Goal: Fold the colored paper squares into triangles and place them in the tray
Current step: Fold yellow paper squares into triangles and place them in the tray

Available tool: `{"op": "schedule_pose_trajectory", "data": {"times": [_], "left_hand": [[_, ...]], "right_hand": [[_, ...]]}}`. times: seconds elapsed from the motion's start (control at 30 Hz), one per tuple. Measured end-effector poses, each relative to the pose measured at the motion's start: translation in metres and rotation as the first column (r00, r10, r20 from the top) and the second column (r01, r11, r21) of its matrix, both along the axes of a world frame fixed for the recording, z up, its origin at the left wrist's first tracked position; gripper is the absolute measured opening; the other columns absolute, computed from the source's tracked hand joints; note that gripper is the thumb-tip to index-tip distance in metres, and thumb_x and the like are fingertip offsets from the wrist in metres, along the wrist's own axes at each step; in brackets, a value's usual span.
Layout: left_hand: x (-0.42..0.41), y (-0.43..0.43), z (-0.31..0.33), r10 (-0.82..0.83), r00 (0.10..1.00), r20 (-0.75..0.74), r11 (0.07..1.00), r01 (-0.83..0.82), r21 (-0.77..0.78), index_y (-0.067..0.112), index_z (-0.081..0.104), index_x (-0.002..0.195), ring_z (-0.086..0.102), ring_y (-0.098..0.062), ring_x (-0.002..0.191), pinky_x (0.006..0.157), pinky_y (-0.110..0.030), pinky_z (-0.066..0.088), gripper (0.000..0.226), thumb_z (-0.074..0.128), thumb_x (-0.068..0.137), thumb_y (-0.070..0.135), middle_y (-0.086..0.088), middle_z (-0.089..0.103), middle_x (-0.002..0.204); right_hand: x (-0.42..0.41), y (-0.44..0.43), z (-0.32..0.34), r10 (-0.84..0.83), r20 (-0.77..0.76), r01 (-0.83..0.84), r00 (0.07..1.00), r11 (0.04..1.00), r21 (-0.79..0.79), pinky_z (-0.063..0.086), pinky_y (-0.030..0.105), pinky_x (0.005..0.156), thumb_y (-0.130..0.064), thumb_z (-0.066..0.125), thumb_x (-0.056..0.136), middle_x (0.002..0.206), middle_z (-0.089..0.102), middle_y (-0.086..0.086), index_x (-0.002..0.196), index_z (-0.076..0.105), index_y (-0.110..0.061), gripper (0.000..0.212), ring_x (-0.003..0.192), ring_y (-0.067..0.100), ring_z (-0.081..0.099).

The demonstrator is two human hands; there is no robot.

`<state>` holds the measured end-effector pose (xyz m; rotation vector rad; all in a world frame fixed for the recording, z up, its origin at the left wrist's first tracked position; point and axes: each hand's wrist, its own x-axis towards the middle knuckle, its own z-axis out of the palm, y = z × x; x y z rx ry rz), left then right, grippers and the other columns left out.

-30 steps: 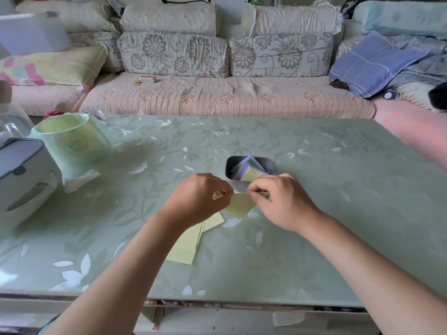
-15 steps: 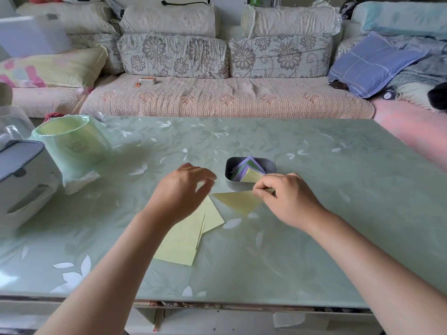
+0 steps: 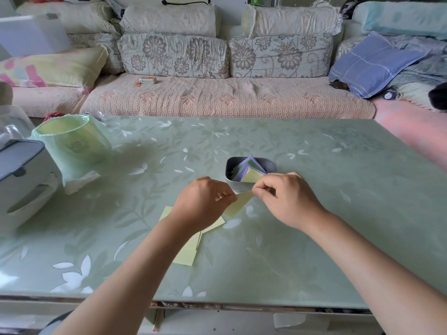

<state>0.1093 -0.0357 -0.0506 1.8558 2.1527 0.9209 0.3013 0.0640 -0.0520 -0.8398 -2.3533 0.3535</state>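
Observation:
A folded yellow paper triangle (image 3: 239, 203) is held just above the table between both hands. My left hand (image 3: 202, 201) pinches its left end and my right hand (image 3: 287, 198) pinches its right end. Right behind them stands a small grey metal tray (image 3: 232, 163) holding several folded triangles, purple, green and yellow (image 3: 249, 166). A few flat yellow paper squares (image 3: 187, 252) lie on the table under my left wrist, partly hidden by the arm.
A green-lined bin (image 3: 70, 143) and a white-grey appliance (image 3: 21, 175) stand at the table's left. The glass-topped table (image 3: 338, 213) has its front edge close to me. A sofa with cushions (image 3: 217, 93) runs behind the table.
Half a second ago only the right hand held the triangle, with the left hand apart over the squares. Now the left hand has come back and pinches the triangle's left end.

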Motion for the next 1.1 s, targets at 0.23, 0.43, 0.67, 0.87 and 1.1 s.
{"op": "schedule_pose_trajectory", "data": {"times": [0.23, 0.43, 0.67, 0.87, 1.1], "left_hand": [[-0.003, 0.005, -0.001, 0.173, 0.903, 0.393, 0.985, -0.156, -0.075, 0.027, 0.073, 0.083, 0.054, -0.001, 0.064, 0.056, -0.015, 0.039, 0.008, 0.067, 0.089, 0.031, 0.015, 0.064, 0.072], [0.004, 0.004, 0.008, 0.26, 0.573, 0.777, 0.965, -0.129, -0.227, 0.015, 0.066, 0.089, 0.063, -0.01, 0.061, 0.058, -0.021, 0.041, 0.006, 0.064, 0.092, 0.02, 0.008, 0.068, 0.074], [0.007, 0.003, 0.006, 0.226, 0.552, 0.803, 0.971, -0.068, -0.227, 0.011, 0.066, 0.098, 0.074, -0.017, 0.072, 0.066, -0.027, 0.045, 0.008, 0.063, 0.093, 0.016, 0.005, 0.076, 0.081], [0.012, -0.001, 0.011, 0.144, 0.609, 0.78, 0.968, 0.076, -0.238, 0.013, 0.069, 0.104, 0.075, -0.016, 0.082, 0.073, -0.026, 0.048, 0.013, 0.065, 0.093, 0.018, 0.005, 0.077, 0.091], [0.018, -0.002, 0.011, 0.048, 0.635, 0.771, 0.952, 0.204, -0.227, 0.023, 0.072, 0.099, 0.072, -0.017, 0.095, 0.082, -0.031, 0.05, 0.019, 0.055, 0.09, 0.02, 0.007, 0.076, 0.099]], "right_hand": [[0.001, 0.0, -0.001, -0.047, -0.061, 0.053, 0.997, 0.992, 0.112, 0.05, 0.041, 0.078, -0.017, 0.066, 0.087, 0.084, 0.061, -0.015, 0.09, 0.066, -0.023, 0.007, 0.067, 0.007, 0.055], [-0.001, -0.01, -0.002, 0.134, 0.155, -0.154, 0.979, 0.98, 0.122, 0.04, 0.035, 0.098, -0.012, 0.068, 0.072, 0.136, 0.046, -0.006, 0.132, 0.053, -0.029, 0.064, 0.124, 0.016, 0.046], [-0.004, -0.008, -0.008, 0.151, 0.034, -0.153, 0.988, 0.984, 0.091, 0.042, 0.042, 0.096, -0.028, 0.079, 0.082, 0.13, 0.057, -0.003, 0.095, 0.07, -0.028, 0.016, 0.119, 0.017, 0.052], [-0.005, -0.012, -0.002, 0.085, -0.118, -0.115, 0.989, 0.955, -0.274, 0.048, 0.029, 0.091, -0.03, 0.076, 0.087, 0.105, 0.07, -0.01, 0.075, 0.063, -0.033, 0.018, 0.102, 0.005, 0.062], [-0.004, -0.006, -0.001, -0.012, -0.161, -0.071, 0.987, 0.862, -0.502, 0.04, 0.024, 0.06, -0.032, 0.077, 0.086, 0.059, 0.055, -0.011, 0.074, 0.068, -0.02, 0.019, 0.057, 0.006, 0.046]]}}
